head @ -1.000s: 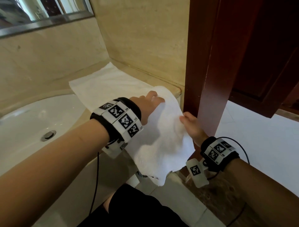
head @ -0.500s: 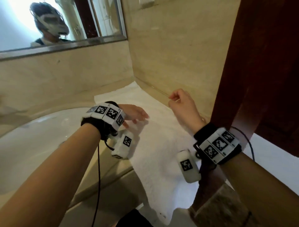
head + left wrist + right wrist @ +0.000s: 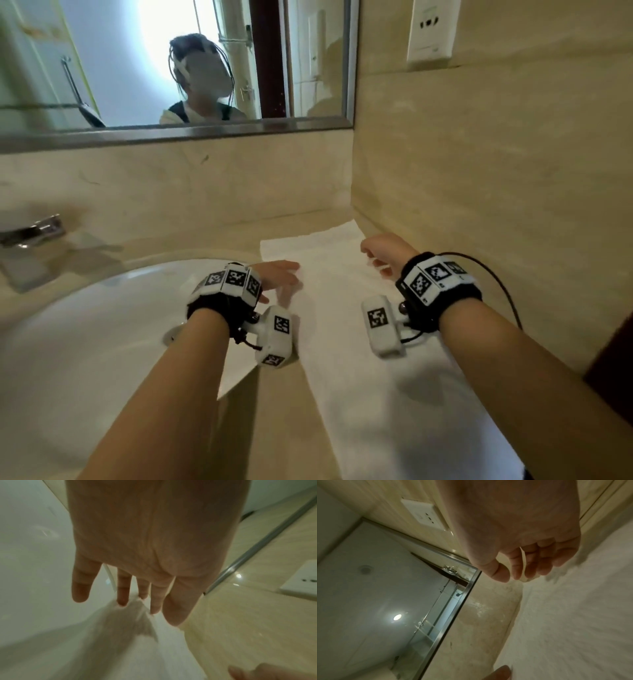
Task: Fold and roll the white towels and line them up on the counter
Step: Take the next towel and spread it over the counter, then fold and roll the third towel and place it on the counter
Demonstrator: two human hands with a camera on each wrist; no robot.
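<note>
A white towel (image 3: pixel 370 342) is spread flat as a long strip on the beige stone tabletop (image 3: pixel 274 411), just right of the white sink basin (image 3: pixel 102 325) and close along the right-hand wall; its far end lies near the corner where the two walls meet, and its near end runs out toward the near edge of the tabletop. The left hand (image 3: pixel 279 277) is held over the towel's left edge at the far part of the strip, fingers (image 3: pixel 122 588) straight and slightly spread; in the left wrist view the fingertips are seen at or just above a raised fold of the cloth, and whether they touch it cannot be told because of blur. Nothing is gripped by this hand. The right hand (image 3: pixel 383 251) is held above the towel's far right part, near the wall, with its fingers (image 3: pixel 517 566) loosely curled toward the thumb; in the right wrist view no cloth is seen between them. The two hands are kept apart, with the width of the towel between them. A chrome faucet (image 3: pixel 30 233) is seen at the far left of the basin. A framed mirror (image 3: pixel 171 68) is mounted on the far wall, and a white wall socket (image 3: pixel 431 31) is set on the right wall.
</note>
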